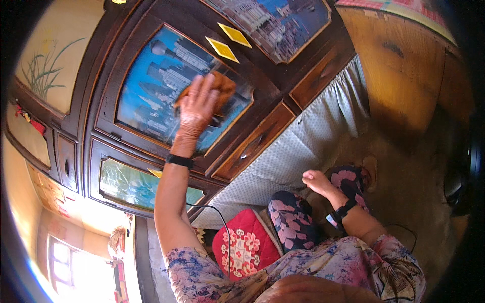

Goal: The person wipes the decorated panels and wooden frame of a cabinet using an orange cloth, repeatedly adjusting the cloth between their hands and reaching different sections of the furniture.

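Observation:
An orange-brown cloth (pixel 226 85) lies under my left hand (pixel 199 102), pressed to the picture panel (pixel 151 81) of a dark wooden cabinet door. My fingers spread over the cloth, and the hand is slightly blurred. Tall buildings against a blue sky fill the panel, which the hand and cloth partly cover. My right hand (pixel 319 182) is curled near my knee in floral trousers, with nothing visible in it. Both wrists wear black bands. Two yellow diamond-shaped plates (pixel 223 49) sit at the edges of adjoining doors, above the cloth.
Drawer fronts (pixel 252 146) run below the doors, and a patterned curtain (pixel 284 151) hangs under them. A red quilted floral cushion (pixel 242 246) lies beside my leg, with a black cable (pixel 223 219) crossing it. A wooden cabinet (pixel 405 64) stands at right.

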Available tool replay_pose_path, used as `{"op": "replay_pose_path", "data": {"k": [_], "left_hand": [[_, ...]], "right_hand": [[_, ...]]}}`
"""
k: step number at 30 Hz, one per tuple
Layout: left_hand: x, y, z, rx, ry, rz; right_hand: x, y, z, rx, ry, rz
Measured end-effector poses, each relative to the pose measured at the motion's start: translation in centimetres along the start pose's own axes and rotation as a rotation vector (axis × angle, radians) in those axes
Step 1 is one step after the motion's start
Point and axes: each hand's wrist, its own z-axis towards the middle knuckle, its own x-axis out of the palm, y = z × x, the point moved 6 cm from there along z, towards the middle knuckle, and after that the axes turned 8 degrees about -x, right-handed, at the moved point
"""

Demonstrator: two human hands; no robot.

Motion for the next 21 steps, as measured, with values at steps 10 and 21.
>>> {"op": "replay_pose_path", "data": {"k": [10,21], "left_hand": [[-9.3,12.6,10.1,-0.246,-0.465,0.144],[-8.3,17.7,16.9,-0.173,-0.362,-0.265]], "right_hand": [[1.1,-0.5,0.8,-0.041,-0.011,-0.005],[2.4,-2.7,2.3,-0.010,0.037,-0.014]]}}
